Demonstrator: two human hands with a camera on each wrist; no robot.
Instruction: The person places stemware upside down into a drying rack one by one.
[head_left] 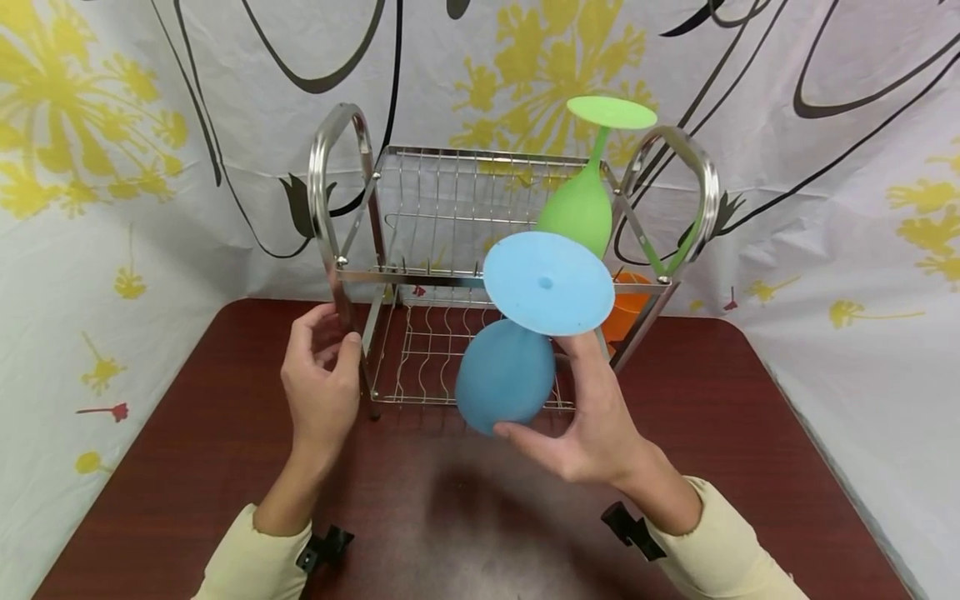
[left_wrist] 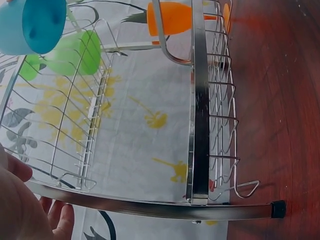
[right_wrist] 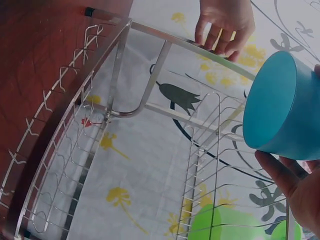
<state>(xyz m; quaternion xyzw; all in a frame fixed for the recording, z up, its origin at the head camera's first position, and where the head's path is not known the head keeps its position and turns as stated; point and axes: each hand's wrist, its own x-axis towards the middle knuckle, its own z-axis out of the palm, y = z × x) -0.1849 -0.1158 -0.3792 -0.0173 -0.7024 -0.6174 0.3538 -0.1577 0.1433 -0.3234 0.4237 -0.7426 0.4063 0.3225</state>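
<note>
A flower-printed sheet (head_left: 75,275) backs the dark red table (head_left: 750,467), on which a two-tier metal rack (head_left: 435,279) stands. The right hand (head_left: 592,417), thumb and fingers spread wide, grips the blue goblet (head_left: 504,375) bowl-down before the upper tier's front edge, right of middle. The left hand (head_left: 322,367) curls loosely round the rack's left front post. The step seems to be racking this goblet; next probably calls for lifting it over that edge, clear of the green goblet (head_left: 581,208) near the right end.

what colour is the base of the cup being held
The base is light blue, seen best in the head view.
</note>
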